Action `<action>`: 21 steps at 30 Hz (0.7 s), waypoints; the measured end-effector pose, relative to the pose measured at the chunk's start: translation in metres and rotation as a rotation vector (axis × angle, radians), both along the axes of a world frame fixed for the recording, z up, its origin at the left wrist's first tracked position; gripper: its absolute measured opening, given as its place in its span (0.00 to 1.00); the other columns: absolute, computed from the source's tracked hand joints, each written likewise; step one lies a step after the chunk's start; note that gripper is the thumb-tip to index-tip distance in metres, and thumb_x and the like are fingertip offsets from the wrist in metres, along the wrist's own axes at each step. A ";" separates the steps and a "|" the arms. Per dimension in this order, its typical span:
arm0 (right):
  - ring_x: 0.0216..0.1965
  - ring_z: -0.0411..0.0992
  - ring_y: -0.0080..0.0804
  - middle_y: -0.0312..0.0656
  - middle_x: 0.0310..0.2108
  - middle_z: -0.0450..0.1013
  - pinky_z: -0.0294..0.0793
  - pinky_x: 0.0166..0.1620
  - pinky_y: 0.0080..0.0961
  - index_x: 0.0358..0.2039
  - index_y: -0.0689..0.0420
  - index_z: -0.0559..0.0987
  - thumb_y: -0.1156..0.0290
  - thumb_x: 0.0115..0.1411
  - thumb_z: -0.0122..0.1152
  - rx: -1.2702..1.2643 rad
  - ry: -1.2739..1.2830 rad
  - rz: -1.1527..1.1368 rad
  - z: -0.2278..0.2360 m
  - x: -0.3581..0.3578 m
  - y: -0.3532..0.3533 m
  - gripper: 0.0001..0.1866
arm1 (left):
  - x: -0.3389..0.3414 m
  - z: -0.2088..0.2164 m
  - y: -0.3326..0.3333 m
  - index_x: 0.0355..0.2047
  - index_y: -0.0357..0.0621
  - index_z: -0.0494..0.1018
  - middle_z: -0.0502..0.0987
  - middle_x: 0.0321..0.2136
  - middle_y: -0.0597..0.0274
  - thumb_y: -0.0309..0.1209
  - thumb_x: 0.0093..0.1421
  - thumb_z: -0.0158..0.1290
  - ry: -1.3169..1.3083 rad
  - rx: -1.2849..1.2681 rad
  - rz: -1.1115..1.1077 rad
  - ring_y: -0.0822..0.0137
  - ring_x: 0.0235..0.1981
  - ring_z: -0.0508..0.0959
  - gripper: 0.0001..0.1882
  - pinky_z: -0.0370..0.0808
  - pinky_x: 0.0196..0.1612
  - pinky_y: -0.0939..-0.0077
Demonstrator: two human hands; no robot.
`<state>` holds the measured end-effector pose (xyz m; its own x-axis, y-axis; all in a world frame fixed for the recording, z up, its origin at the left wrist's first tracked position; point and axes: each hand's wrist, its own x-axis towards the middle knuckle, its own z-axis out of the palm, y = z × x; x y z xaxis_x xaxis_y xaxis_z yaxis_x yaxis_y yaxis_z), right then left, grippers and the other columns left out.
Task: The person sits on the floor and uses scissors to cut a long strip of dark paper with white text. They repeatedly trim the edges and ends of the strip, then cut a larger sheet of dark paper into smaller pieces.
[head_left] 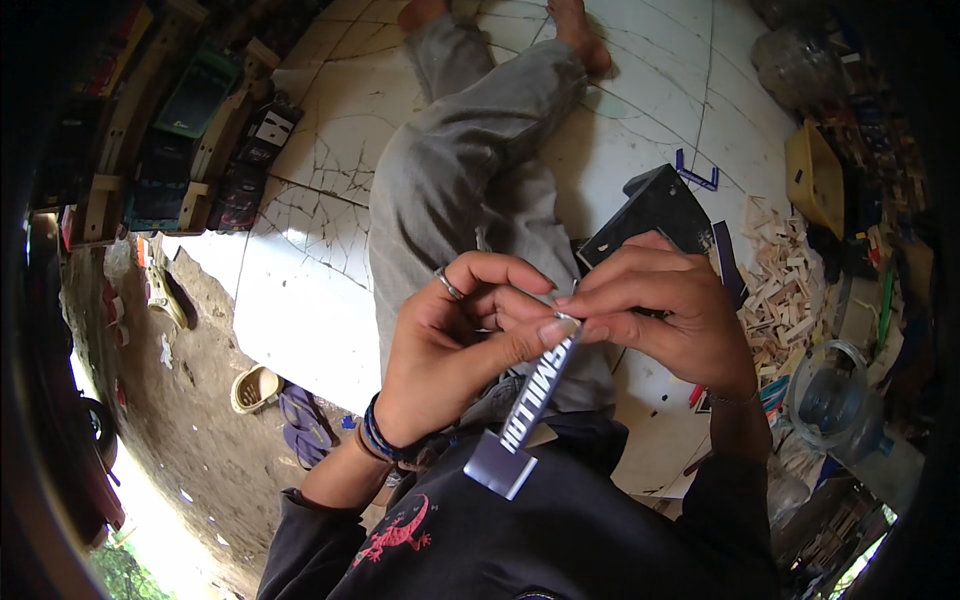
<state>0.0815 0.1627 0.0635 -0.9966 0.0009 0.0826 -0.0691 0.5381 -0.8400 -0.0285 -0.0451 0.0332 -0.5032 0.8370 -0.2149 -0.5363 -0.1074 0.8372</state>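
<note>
Above my lap, a narrow dark blue strip (531, 400) with white lettering hangs down at a slant. Its lower end widens into a glossy square tab. My left hand (445, 345), with a ring and a bracelet at the wrist, pinches the strip's upper end between thumb and fingers. Against the same end, my right hand (665, 305) is closed in a pinch, its fingertips touching those of the left. What exactly lies between the fingertips is mostly hidden. Just beyond the right hand stands a black box-like block (655, 215) on the floor.
Cracked white tiles (310, 290) cover the floor. A heap of small wooden pieces (778, 290) lies right, near a yellow tray (815, 180) and a clear plastic container (828, 395). A blue L-shaped piece (697, 172) lies beyond the block. Sandals (303, 425) rest on the dirt at left.
</note>
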 end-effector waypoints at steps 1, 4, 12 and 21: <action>0.37 0.79 0.29 0.37 0.35 0.83 0.70 0.45 0.28 0.43 0.53 0.87 0.69 0.53 0.74 -0.021 -0.010 -0.019 -0.001 0.001 -0.001 0.15 | -0.001 -0.002 0.001 0.52 0.34 0.69 0.82 0.36 0.57 0.18 0.63 0.60 -0.051 -0.009 0.003 0.74 0.38 0.81 0.18 0.78 0.42 0.82; 0.39 0.78 0.29 0.39 0.36 0.82 0.73 0.44 0.27 0.43 0.55 0.86 0.71 0.58 0.71 -0.205 -0.109 -0.133 -0.003 0.004 -0.009 0.12 | -0.001 -0.007 0.003 0.52 0.36 0.69 0.83 0.35 0.59 0.22 0.64 0.61 -0.175 -0.053 0.016 0.77 0.35 0.80 0.18 0.76 0.37 0.85; 0.42 0.79 0.28 0.40 0.37 0.82 0.75 0.47 0.25 0.43 0.57 0.86 0.74 0.64 0.65 -0.151 -0.208 -0.179 0.006 0.011 -0.007 0.08 | 0.001 -0.012 0.003 0.52 0.37 0.69 0.82 0.35 0.60 0.24 0.65 0.60 -0.287 -0.092 0.013 0.78 0.32 0.79 0.18 0.75 0.34 0.85; 0.35 0.79 0.24 0.40 0.33 0.82 0.74 0.40 0.21 0.38 0.60 0.85 0.72 0.61 0.69 -0.312 -0.191 -0.202 -0.002 0.010 -0.010 0.07 | 0.002 -0.010 0.002 0.53 0.37 0.69 0.82 0.34 0.60 0.21 0.63 0.61 -0.295 -0.058 -0.004 0.77 0.32 0.79 0.19 0.76 0.35 0.85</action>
<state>0.0920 0.1531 0.0616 -0.9712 0.1938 -0.1385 0.1843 0.2429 -0.9524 -0.0263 -0.0431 0.0232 -0.4089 0.8209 -0.3987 -0.7575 -0.0615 0.6500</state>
